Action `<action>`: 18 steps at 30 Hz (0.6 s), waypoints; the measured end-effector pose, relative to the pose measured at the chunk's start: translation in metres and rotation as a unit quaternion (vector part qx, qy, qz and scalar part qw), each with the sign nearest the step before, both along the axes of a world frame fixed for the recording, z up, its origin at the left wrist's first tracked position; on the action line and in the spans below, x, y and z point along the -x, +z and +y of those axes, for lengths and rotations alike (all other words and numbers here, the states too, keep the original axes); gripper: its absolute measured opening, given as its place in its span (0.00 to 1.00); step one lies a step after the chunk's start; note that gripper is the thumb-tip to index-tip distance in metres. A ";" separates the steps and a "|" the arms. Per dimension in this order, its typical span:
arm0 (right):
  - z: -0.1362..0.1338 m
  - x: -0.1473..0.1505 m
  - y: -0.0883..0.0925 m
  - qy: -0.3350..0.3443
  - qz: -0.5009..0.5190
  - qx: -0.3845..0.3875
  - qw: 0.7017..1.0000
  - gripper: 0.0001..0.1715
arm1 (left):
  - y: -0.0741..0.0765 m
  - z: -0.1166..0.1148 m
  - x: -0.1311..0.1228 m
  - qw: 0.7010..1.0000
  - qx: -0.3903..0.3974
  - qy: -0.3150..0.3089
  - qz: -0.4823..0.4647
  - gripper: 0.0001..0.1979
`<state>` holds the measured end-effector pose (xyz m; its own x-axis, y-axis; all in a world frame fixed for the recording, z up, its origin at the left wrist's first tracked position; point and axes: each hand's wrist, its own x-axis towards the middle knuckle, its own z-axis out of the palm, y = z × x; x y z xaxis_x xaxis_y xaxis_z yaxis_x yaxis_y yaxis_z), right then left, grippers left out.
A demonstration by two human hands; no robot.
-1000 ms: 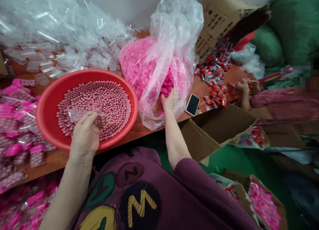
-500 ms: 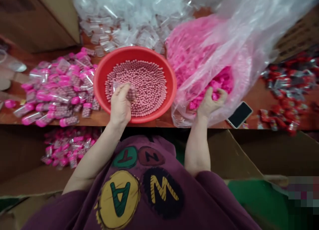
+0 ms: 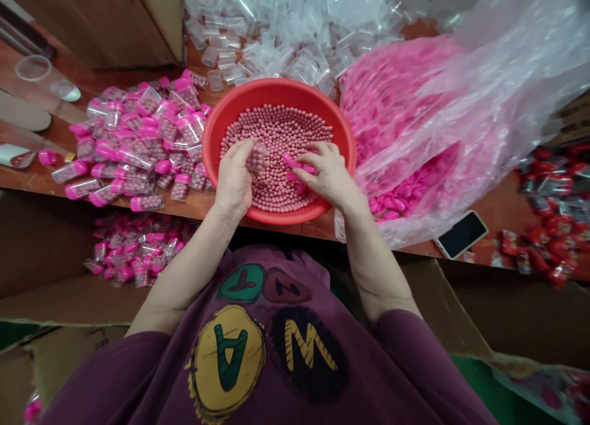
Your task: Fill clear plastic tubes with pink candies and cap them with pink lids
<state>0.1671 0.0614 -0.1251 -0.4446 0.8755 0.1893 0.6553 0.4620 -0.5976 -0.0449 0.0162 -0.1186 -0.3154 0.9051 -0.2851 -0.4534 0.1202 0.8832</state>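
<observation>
A red basin point(image 3: 209, 139) of small pink beads point(image 3: 281, 127) stands at the table's front edge. Over its left part, my left hand point(image 3: 236, 174) is closed on a clear container point(image 3: 257, 158) with pink beads in it. My right hand point(image 3: 328, 172), above the basin's right part, holds a few bright pink caps point(image 3: 299, 172) in its fingers. The two hands are apart. To the right, a clear plastic bag point(image 3: 405, 112) lies open at the front, with more pink caps point(image 3: 396, 198) showing inside.
Bead-filled containers with pink caps point(image 3: 138, 142) are heaped left of the basin, others in a box below. Clear containers point(image 3: 276, 44) lie behind. A phone point(image 3: 462, 234) and red items point(image 3: 553, 228) are at right. A cardboard box point(image 3: 106, 26) stands back left.
My right hand has moved left from the bag's opening to above the basin, now with pink caps in its fingers. My left hand still holds the container. The view has shifted, with the table appearing further right.
</observation>
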 end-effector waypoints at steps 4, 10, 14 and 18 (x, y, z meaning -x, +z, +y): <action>0.011 -0.007 0.005 -0.006 -0.101 0.003 0.995 0.12 | -0.005 0.001 0.000 0.999 0.001 -0.021 -0.024 0.11; 0.011 0.013 0.038 -0.024 -0.285 -0.015 0.958 0.26 | -0.011 0.005 0.000 0.998 -0.012 -0.008 -0.064 0.12; 0.023 0.051 0.034 0.006 -0.364 0.040 0.930 0.23 | -0.012 0.005 0.001 0.997 -0.013 -0.004 -0.076 0.10; 0.030 0.063 0.021 0.037 -0.416 0.095 0.903 0.18 | -0.008 0.004 -0.001 0.996 -0.013 -0.010 -0.088 0.08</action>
